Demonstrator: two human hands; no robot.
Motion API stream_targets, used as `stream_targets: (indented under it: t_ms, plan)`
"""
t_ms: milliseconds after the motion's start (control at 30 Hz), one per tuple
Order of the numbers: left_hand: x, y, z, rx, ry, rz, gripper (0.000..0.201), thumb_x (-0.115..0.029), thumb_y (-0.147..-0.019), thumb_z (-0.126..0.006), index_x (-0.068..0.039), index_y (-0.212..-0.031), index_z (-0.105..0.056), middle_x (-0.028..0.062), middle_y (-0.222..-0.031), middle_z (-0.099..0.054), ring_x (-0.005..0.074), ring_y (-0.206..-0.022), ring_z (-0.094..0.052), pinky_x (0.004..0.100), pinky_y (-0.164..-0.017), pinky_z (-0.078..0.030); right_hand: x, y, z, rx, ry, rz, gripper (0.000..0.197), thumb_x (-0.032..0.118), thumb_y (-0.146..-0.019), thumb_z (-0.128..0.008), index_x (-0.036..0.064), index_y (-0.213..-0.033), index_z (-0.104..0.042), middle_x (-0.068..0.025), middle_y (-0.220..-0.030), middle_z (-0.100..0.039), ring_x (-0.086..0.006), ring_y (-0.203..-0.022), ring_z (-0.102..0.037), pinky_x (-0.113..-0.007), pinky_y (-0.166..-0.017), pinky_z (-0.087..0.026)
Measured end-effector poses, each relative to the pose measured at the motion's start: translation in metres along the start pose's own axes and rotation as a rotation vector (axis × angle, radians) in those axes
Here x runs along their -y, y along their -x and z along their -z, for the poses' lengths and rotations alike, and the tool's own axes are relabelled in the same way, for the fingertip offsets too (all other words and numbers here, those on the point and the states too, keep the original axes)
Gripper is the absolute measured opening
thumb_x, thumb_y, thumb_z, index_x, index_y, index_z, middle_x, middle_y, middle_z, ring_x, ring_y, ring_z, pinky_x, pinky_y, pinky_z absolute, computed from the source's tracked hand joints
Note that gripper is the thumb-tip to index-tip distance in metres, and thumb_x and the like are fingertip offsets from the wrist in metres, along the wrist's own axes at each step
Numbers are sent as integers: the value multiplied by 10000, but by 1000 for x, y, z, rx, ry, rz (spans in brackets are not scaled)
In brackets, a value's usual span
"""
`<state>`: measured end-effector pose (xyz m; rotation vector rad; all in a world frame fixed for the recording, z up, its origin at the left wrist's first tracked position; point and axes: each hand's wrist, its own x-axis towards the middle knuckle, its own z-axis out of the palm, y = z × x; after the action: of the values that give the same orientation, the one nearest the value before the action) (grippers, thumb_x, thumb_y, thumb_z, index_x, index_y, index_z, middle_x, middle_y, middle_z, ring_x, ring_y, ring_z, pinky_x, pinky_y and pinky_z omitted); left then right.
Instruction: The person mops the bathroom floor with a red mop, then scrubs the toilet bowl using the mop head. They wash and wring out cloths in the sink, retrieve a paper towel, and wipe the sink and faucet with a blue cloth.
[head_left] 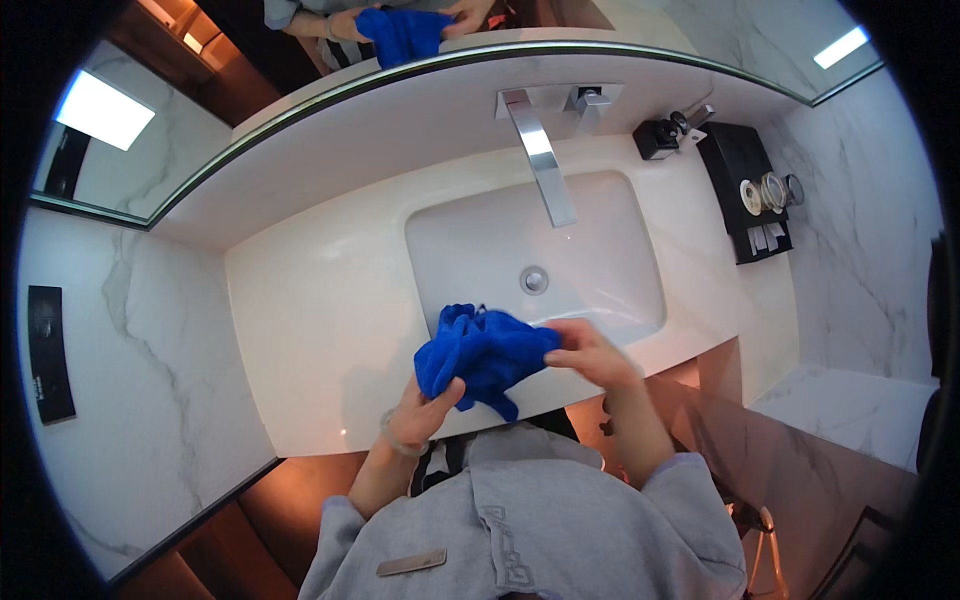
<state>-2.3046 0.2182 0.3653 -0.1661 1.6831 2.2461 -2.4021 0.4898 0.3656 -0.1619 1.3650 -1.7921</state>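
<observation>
A crumpled blue cloth (490,352) is held up between my two hands, over the front edge of the white sink basin (600,215). My left hand (428,408) grips its lower left side, thumb on top and the other fingers hidden behind the fabric. At the cloth's right end, my right hand (592,354) pinches the edge between thumb and fingers. One loose corner of the cloth dangles toward my body. The basin's round drain (534,280) shows just beyond the cloth.
A chrome spout (541,160) juts from the wall over the basin, with a lever handle (590,101) beside it. Right of the sink stand a black bottle (657,140) and a black box (735,180) with glasses. The pale counter (320,330) extends left; a mirror (640,45) spans the back.
</observation>
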Motion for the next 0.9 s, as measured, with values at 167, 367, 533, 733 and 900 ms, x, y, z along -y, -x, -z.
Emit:
stream_targets:
  t_ms: [167,367,533,733,900]
  plan:
    - [-88,29,-24,95,-478,207,190,-169,-922,-605,4,-950,-530,8,-768,-502,120,-734,-454,301,-662,-406,103,54,-16,-486,884,440,159,17,-757,-721,-2,-909,-680,-66,-765,-619,-135,-685,-572,-252,-634,-444]
    - [-61,56,-17,67,242,120,435,-195,-962,-545,35,-1317,-443,131,-1248,-574,178,-1094,-538,331,-935,-438,69,-34,-55,-608,899,359,466,104,-845,-666,81,-1280,-501,-132,-855,-665,-222,-717,-647,-313,-649,-522]
    - [23,74,26,-172,-17,455,518,-98,-959,-531,26,-1417,-321,153,-1418,-410,222,-1310,-394,337,-1089,-306,-174,-121,-30,322,984,169,936,227,-786,-722,36,-1493,-139,-234,-1551,-55,-385,-1433,-106,-516,-1129,-200]
    - [21,44,21,-310,32,445,395,-92,-974,-478,18,-1350,-424,132,-1305,-521,188,-1204,-484,326,-1042,-356,-120,-245,67,43,1285,325,858,108,-661,-768,126,-1421,-370,-147,-1496,-307,-336,-1369,-308,-444,-1030,-393]
    - [35,24,22,-226,104,352,351,-106,-978,-474,6,-1310,-468,109,-1278,-541,184,-1172,-503,328,-1021,-375,-98,-135,200,-443,1688,-93,691,215,-837,-601,144,-1463,-316,-159,-1537,-208,-328,-1391,-259,-570,-1070,-260]
